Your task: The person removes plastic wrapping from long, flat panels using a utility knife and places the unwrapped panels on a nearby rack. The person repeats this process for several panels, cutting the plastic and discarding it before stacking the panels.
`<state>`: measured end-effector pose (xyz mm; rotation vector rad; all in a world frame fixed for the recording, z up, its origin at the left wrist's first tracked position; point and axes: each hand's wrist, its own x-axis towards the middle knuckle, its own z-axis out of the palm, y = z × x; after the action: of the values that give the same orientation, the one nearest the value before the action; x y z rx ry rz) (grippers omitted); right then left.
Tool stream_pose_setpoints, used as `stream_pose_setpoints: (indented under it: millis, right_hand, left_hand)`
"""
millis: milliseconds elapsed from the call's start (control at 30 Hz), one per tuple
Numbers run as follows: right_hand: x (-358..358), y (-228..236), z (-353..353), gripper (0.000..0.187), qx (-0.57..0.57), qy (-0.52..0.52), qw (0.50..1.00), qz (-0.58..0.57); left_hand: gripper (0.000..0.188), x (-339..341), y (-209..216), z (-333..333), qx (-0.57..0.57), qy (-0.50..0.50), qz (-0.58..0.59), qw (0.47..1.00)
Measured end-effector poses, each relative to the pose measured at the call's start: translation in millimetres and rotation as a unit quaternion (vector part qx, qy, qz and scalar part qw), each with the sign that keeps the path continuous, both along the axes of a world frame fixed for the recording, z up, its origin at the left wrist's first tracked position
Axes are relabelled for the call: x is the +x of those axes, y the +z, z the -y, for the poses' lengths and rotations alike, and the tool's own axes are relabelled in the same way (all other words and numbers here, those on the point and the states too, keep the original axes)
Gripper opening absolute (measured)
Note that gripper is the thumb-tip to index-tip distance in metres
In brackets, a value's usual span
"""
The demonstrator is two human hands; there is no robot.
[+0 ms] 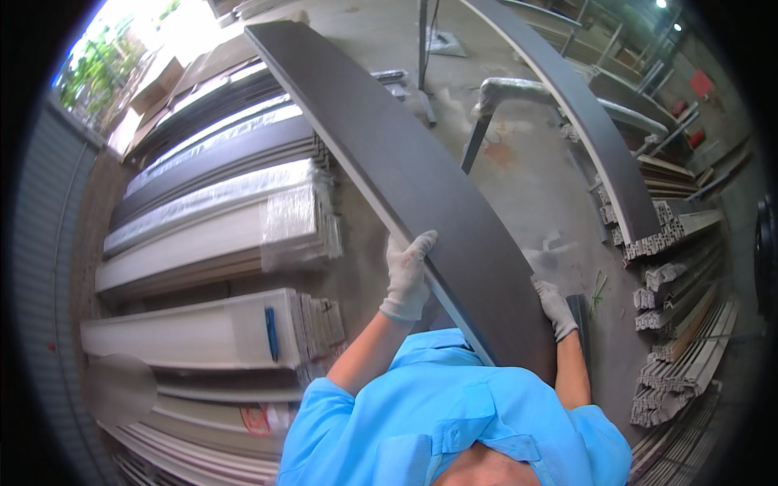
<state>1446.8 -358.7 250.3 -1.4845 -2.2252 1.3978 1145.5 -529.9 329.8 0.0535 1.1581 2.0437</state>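
A long dark grey panel [389,154] runs from in front of my body up toward the far left, its near end close against my blue shirt. My left hand [408,275], in a pale work glove, grips its left edge, with the thumb over the top face. On the opposite edge my right hand [555,309], gloved too, is closed, its fingertips at the rim. The fingers under the panel are hidden. Another long dark grey panel [583,105] lies to the right, across a plastic-wrapped stand [519,85].
Stacks of long pale boards [194,324] and plastic-wrapped profiles [219,202] fill the left side. Bundles of metal profiles [681,373] lie along the right. A thin upright post [422,49] stands beyond the held panel. A corrugated wall [49,186] bounds the far left.
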Motion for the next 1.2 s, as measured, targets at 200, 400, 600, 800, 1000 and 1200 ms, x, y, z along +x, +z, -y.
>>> stream_pose_setpoints:
  millis: [200,400,600,800,1000,1200]
  right_hand:
    - [-53,43,-68,0.062,0.092,-0.075,0.991,0.060]
    - [-99,115,-173,0.065,0.198,-0.074,0.971,0.110]
    - [-171,190,-259,0.062,0.212,-0.048,0.969,0.118]
    - [-267,217,-347,0.066,0.336,-0.100,0.921,0.171]
    - [-371,252,-435,0.064,0.262,-0.110,0.939,0.193]
    - [-419,255,-524,0.062,0.272,-0.132,0.948,0.100]
  left_hand:
    - [0.045,-72,-3,-90,-0.014,-0.065,0.060,0.996]
    - [0.041,-128,5,-220,0.011,-0.113,0.092,0.989]
    - [0.031,-195,13,-332,0.043,-0.148,0.146,0.977]
    - [0.035,-287,23,-456,0.065,-0.192,0.176,0.963]
    - [0.034,-392,37,-565,0.101,-0.233,0.136,0.958]
    - [0.039,-452,48,-668,0.081,-0.239,0.142,0.957]
